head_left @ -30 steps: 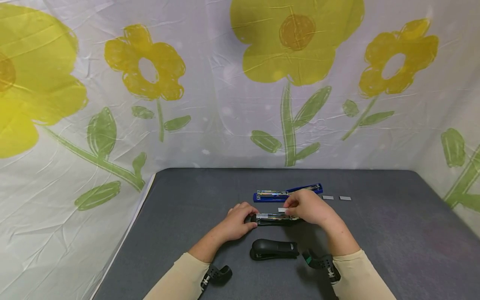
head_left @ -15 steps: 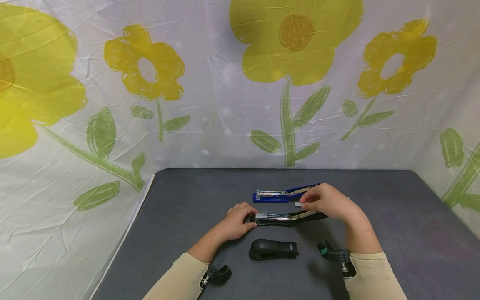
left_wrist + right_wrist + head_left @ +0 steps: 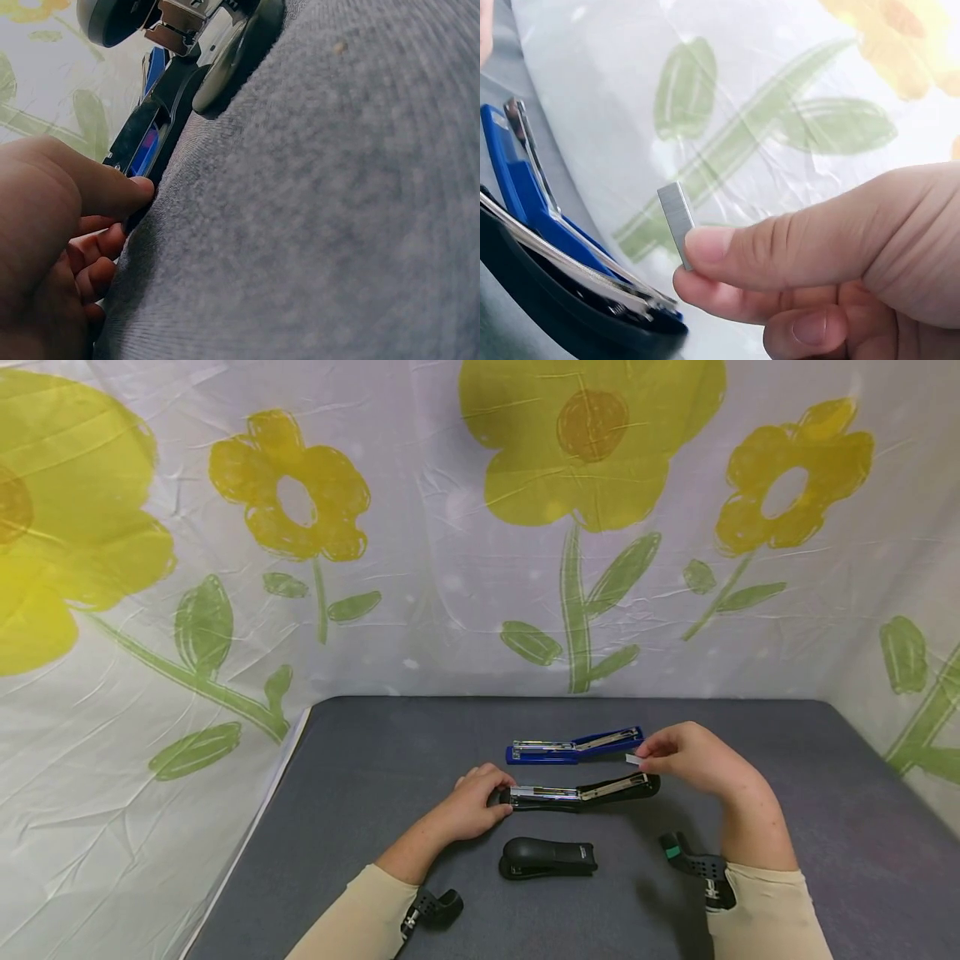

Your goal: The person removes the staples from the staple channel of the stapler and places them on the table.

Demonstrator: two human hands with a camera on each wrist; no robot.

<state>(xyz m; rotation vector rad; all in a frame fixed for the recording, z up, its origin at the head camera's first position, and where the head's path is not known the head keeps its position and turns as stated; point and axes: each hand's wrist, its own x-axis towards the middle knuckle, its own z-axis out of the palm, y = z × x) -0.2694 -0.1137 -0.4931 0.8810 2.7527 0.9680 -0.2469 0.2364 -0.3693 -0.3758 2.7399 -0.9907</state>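
Observation:
My left hand [image 3: 474, 803] grips the left end of a black stapler [image 3: 618, 790] that lies opened out on the table. In the left wrist view, the thumb and fingers [image 3: 127, 191] are around that end of it. Right of the opened staplers, my right hand [image 3: 697, 760] pinches a short strip of staples [image 3: 676, 217] between thumb and fingertip, held above the table. A blue stapler [image 3: 542, 758], also opened out, lies just behind the black one. Nearer to me lies a second black stapler [image 3: 547, 858], closed.
The dark grey table [image 3: 390, 743] ends at a white cloth backdrop [image 3: 420, 635] printed with yellow flowers. A black wrist camera mount [image 3: 697, 864] sticks out from the right sleeve, and another [image 3: 438, 910] from the left.
My right hand has moved right, away from the opened black stapler, carrying the staple strip. The two strips lying at the right are now hidden behind it. My left hand has stayed put.

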